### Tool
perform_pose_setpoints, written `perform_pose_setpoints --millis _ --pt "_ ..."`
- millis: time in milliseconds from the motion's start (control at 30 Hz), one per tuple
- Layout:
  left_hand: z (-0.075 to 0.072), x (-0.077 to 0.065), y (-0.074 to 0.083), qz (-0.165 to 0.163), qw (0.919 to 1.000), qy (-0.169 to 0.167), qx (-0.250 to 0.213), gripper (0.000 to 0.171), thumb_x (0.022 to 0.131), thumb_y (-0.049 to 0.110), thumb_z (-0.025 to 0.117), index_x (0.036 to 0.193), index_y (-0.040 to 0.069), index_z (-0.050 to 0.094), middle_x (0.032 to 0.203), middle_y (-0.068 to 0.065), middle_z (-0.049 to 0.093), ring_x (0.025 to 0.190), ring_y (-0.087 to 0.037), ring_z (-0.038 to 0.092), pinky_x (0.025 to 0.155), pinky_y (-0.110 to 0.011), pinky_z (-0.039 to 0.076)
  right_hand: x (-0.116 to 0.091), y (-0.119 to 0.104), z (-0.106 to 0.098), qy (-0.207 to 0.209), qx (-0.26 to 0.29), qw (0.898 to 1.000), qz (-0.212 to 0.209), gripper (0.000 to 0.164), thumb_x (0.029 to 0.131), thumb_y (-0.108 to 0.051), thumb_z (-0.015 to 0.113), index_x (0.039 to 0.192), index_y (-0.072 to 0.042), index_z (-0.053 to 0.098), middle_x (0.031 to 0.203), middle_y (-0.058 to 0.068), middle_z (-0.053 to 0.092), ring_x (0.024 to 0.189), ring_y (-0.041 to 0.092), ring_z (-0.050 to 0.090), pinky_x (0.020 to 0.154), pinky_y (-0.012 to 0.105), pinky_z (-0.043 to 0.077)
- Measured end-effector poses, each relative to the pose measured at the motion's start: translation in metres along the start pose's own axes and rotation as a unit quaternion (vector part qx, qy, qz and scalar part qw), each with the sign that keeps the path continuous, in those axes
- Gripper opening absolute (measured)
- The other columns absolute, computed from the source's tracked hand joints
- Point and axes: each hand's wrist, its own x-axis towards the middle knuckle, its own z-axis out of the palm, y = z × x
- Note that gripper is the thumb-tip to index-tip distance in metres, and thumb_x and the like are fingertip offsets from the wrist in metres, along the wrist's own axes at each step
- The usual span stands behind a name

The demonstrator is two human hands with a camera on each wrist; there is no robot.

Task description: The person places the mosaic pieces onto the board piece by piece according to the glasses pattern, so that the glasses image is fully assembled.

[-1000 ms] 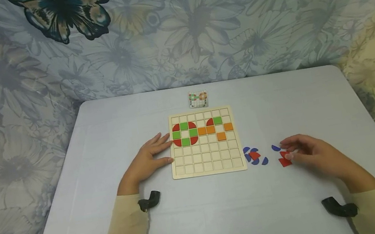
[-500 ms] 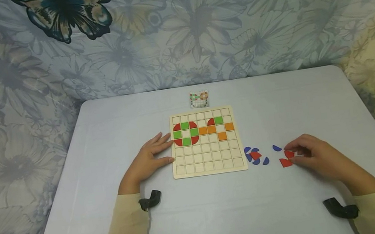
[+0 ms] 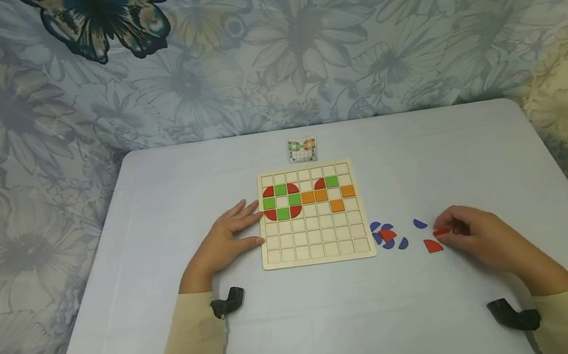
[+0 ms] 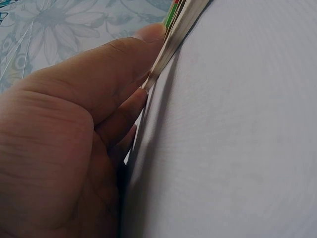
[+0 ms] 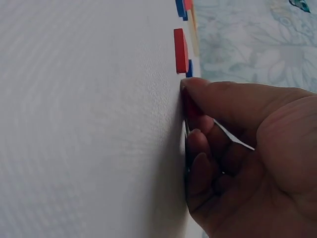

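My right hand (image 3: 476, 231) pinches a red quarter-circle piece (image 3: 442, 231) between thumb and fingers, low over the table. In the right wrist view the pinched piece (image 5: 190, 105) is partly hidden by the thumb. Another red piece (image 3: 434, 246) lies just in front of the fingertips, and a blue half-circle (image 3: 420, 223) rests beyond them. My left hand (image 3: 222, 244) lies beside the wooden grid board (image 3: 317, 251), with extended fingers touching its left edge. Red, green and orange pieces sit in the board's upper rows, among them an orange square (image 3: 337, 206).
Right of the board, a loose cluster of blue half-circles (image 3: 403, 243) surrounds one red piece (image 3: 388, 235). Behind the board lies a small pattern card (image 3: 302, 150). A white table (image 3: 306, 326) carries everything, and a flower-patterned cloth (image 3: 297, 46) hangs behind.
The right fingers have closed on the red piece and tipped it up from lying flat. The left hand stays at the board's edge.
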Motion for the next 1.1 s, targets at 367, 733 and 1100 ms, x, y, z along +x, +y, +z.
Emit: perform_pose_setpoints --millis 367,733,1100 --pt "0.0 0.0 -0.001 0.001 1.0 -0.001 -0.005 0.068 0.093 0.038 0.09 0.155 0.026 0.064 0.167 0.02 0.041 0.163 -0.017 0.017 0.129 -0.061 0.015 0.007 -0.007 0.0 0.039 0.002 0.999 -0.011 0.017 0.096 -0.004 0.084 0.112 -0.009 0.078 0.102 0.002 0.072 0.091 0.022 0.061 0.075 0.016 0.048" --pt "-0.001 0.0 -0.001 -0.003 1.0 -0.002 -0.004 0.069 0.092 0.039 0.09 0.155 0.026 0.064 0.167 0.02 0.04 0.164 -0.018 0.017 0.129 -0.061 0.015 0.031 -0.028 0.001 0.079 0.047 0.996 -0.008 0.019 0.098 -0.004 0.082 0.116 -0.005 0.075 0.106 0.01 0.072 0.095 0.029 0.062 0.075 0.009 0.048" --pt "-0.001 0.0 -0.001 0.004 1.0 -0.003 -0.003 0.069 0.093 0.04 0.089 0.155 0.025 0.063 0.168 0.018 0.041 0.163 -0.017 0.017 0.129 -0.06 0.014 0.064 -0.051 0.011 0.079 0.085 0.993 0.014 0.015 0.099 -0.006 0.082 0.112 -0.006 0.073 0.101 0.008 0.068 0.093 0.027 0.058 0.07 0.017 0.05"
